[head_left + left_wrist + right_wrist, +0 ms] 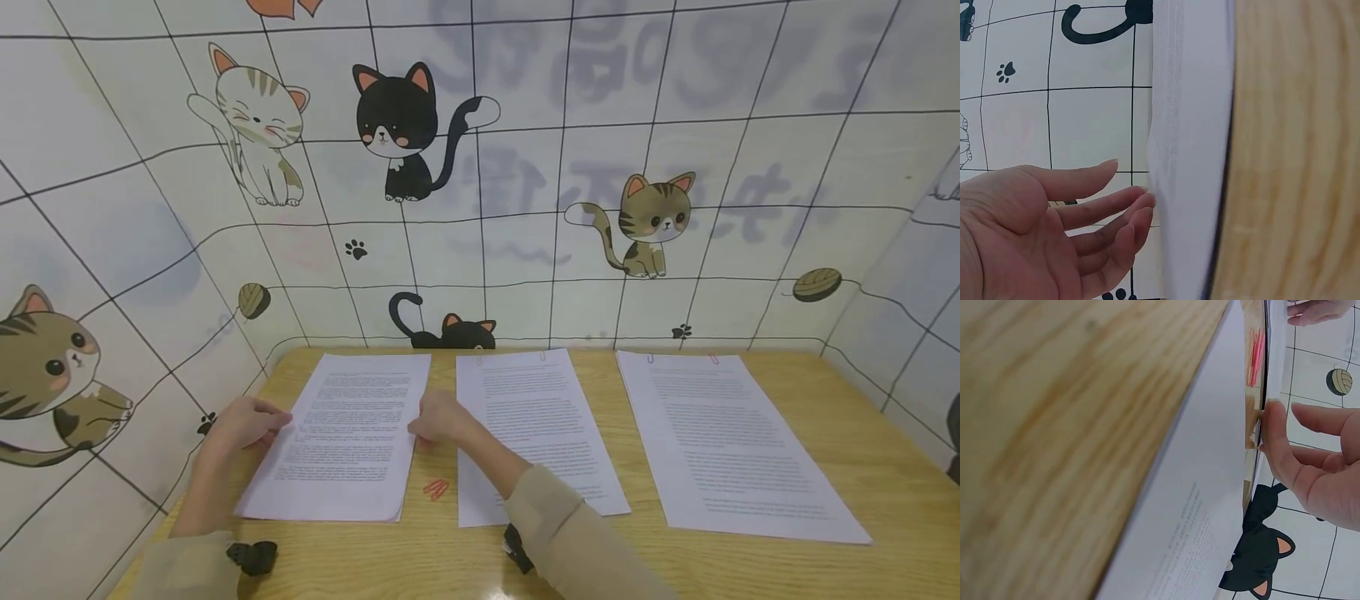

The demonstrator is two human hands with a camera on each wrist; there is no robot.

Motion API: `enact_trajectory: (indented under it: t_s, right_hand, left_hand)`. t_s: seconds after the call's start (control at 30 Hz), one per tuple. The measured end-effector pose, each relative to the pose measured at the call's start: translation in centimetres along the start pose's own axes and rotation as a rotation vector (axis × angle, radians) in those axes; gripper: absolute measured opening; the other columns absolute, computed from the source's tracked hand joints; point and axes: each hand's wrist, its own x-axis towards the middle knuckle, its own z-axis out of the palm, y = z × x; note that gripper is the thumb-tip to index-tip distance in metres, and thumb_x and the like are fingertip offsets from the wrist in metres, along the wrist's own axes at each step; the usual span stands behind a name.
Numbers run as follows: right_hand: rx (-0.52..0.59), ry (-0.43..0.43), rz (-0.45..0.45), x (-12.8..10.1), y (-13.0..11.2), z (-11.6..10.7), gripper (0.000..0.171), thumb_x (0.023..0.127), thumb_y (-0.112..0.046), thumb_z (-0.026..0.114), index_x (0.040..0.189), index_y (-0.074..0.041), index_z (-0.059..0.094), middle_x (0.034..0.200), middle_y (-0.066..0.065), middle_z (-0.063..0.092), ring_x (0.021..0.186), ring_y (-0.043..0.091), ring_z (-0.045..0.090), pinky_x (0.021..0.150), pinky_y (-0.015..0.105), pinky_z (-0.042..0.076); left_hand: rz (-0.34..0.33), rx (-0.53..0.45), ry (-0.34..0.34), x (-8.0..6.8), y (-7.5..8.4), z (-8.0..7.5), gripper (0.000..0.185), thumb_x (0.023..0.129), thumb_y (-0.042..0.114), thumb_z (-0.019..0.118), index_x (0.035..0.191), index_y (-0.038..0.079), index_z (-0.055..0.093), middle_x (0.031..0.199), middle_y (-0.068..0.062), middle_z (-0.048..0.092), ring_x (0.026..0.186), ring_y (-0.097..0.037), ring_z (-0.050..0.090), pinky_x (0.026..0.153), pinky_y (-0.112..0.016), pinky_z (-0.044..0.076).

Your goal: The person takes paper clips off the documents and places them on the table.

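Observation:
The left of three stacks of printed paper (345, 433) lies on the wooden table between my two hands. My left hand (243, 423) touches its left edge with the fingertips. In the left wrist view, that hand's fingers (1110, 215) are loosely bent and the thumb stands apart from them. At the opposite edge is my right hand (441, 419); the right wrist view has its fingers (1277, 434) against the side of the stack, thumb apart. Several red paper clips (436, 489) lie in a small heap just right of this stack.
A middle paper stack (525, 400) lies under my right forearm, with paper clips (542, 356) on its top edge. Farther right is another paper stack (735, 450) with a purple clip (650, 358) and a red clip (714, 359). A cat-patterned wall (517, 275) borders the table (360, 554).

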Motion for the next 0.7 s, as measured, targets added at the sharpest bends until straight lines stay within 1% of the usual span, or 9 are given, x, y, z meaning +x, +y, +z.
enact_trajectory:
  t_s: [0.1,0.13,0.2,0.27,0.33,0.37,0.47,0.6,0.7]
  right_hand:
    - [-0.002,-0.018,0.011,-0.2,0.0,-0.1,0.025,0.092,-0.012,0.072,0.07,-0.002,0.063,0.069,0.014,0.07,0.058,0.017,0.06,0.056,0.023,0.037]
    - [0.005,-0.019,0.008,-0.2,0.0,-0.2,0.021,0.091,-0.012,0.072,0.075,0.0,0.066,0.072,0.014,0.071,0.059,0.018,0.062,0.057,0.024,0.038]
    - [0.022,-0.01,-0.004,-0.4,0.2,-0.5,0.017,0.091,-0.013,0.071,0.092,0.004,0.07,0.084,0.015,0.072,0.062,0.019,0.064,0.063,0.026,0.043]
    - [0.035,0.002,-0.018,-0.5,0.4,-0.7,0.026,0.092,-0.013,0.07,0.11,0.006,0.069,0.092,0.015,0.071,0.063,0.018,0.064,0.068,0.028,0.045]
    - [0.051,0.011,-0.031,-0.6,0.7,-0.9,0.037,0.092,-0.012,0.069,0.123,0.006,0.064,0.091,0.014,0.071,0.061,0.016,0.063,0.069,0.028,0.046]
    - [0.061,0.013,-0.037,-0.8,0.8,-1.0,0.04,0.092,-0.013,0.068,0.127,0.006,0.062,0.09,0.012,0.07,0.061,0.016,0.063,0.069,0.029,0.047]
    - [0.072,0.017,-0.05,-1.1,1.1,-1.4,0.042,0.094,-0.014,0.067,0.13,0.004,0.06,0.081,0.009,0.067,0.064,0.017,0.063,0.066,0.029,0.046]
    - [0.083,0.053,-0.083,-1.7,1.5,-2.2,0.041,0.094,-0.016,0.068,0.13,0.002,0.061,0.101,0.01,0.07,0.084,0.02,0.066,0.072,0.032,0.052]
    - [0.1,0.078,-0.108,-2.1,1.8,-3.0,0.041,0.094,-0.016,0.067,0.13,0.002,0.061,0.114,0.014,0.068,0.099,0.024,0.065,0.079,0.036,0.054]
  left_hand:
    - [0.006,-0.009,-0.003,-0.1,0.1,0.0,0.037,0.097,0.013,0.063,0.116,-0.019,0.06,0.086,-0.014,0.066,0.076,-0.023,0.06,0.065,-0.033,0.05]
    - [0.006,-0.01,-0.002,-0.1,0.1,0.0,0.037,0.097,0.013,0.063,0.117,-0.018,0.06,0.086,-0.013,0.066,0.076,-0.023,0.06,0.065,-0.033,0.049]
    - [0.014,-0.008,-0.001,-0.1,0.3,0.0,0.039,0.098,0.014,0.061,0.12,-0.018,0.059,0.084,-0.012,0.064,0.076,-0.023,0.058,0.065,-0.032,0.047]
    - [0.021,-0.006,0.004,-0.2,0.6,0.0,0.041,0.099,0.016,0.06,0.122,-0.018,0.058,0.085,-0.011,0.064,0.077,-0.022,0.058,0.065,-0.031,0.047]
    - [0.033,-0.005,0.011,-0.2,0.9,0.0,0.042,0.099,0.016,0.06,0.122,-0.018,0.057,0.086,-0.013,0.064,0.077,-0.022,0.059,0.065,-0.03,0.048]
    - [0.043,-0.006,0.016,-0.3,1.1,0.0,0.042,0.099,0.016,0.06,0.122,-0.019,0.057,0.087,-0.014,0.065,0.077,-0.022,0.06,0.064,-0.029,0.049]
    - [0.065,0.002,0.026,-0.5,1.7,0.2,0.042,0.098,0.018,0.062,0.121,-0.017,0.058,0.096,-0.022,0.066,0.078,-0.021,0.063,0.064,-0.029,0.052]
    - [0.097,0.013,0.021,-0.9,2.8,0.6,0.044,0.099,0.021,0.061,0.123,-0.015,0.058,0.11,-0.029,0.065,0.085,-0.026,0.066,0.071,-0.034,0.055]
    - [0.12,0.003,0.024,-1.2,3.5,1.1,0.044,0.1,0.021,0.061,0.125,-0.014,0.057,0.114,-0.029,0.064,0.09,-0.03,0.065,0.075,-0.037,0.056]
